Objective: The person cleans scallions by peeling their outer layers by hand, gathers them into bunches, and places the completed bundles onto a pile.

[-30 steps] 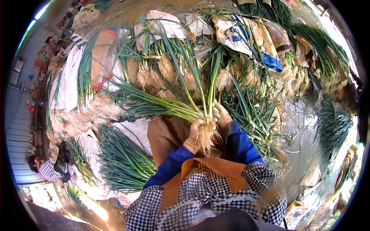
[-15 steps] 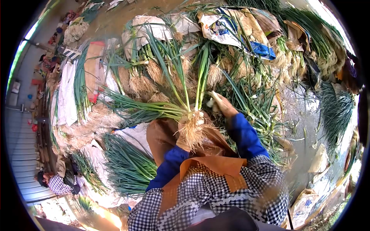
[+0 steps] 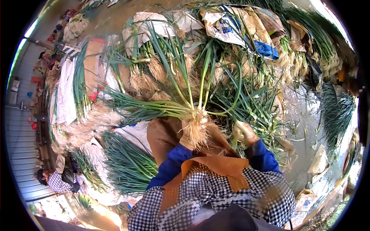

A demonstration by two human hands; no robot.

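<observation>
A bunch of green onions (image 3: 165, 107) lies over my lap, its pale roots toward me and its leaves fanned left and upward. My left hand (image 3: 189, 136) is closed round the root end, partly hidden behind the hanging roots. One stalk of the bunch bends out to the right. Right of the bunch, apart from it, is my right hand (image 3: 244, 133), its fingers curled; what they hold, if anything, is too small to name. Beside that hand lies a heap of loose green leaves and stalks (image 3: 256, 107).
Rooted onion bundles (image 3: 154, 73) under sacks (image 3: 227, 29) line the far side. More onions (image 3: 129, 161) lie at my left on pale cloth. A wet floor (image 3: 300, 119) is on the right. Another person (image 3: 58, 181) sits at the lower left.
My right hand has left the bunch and moved right and toward me. The bunch stays in my left hand, and one stalk now sticks out to the right.
</observation>
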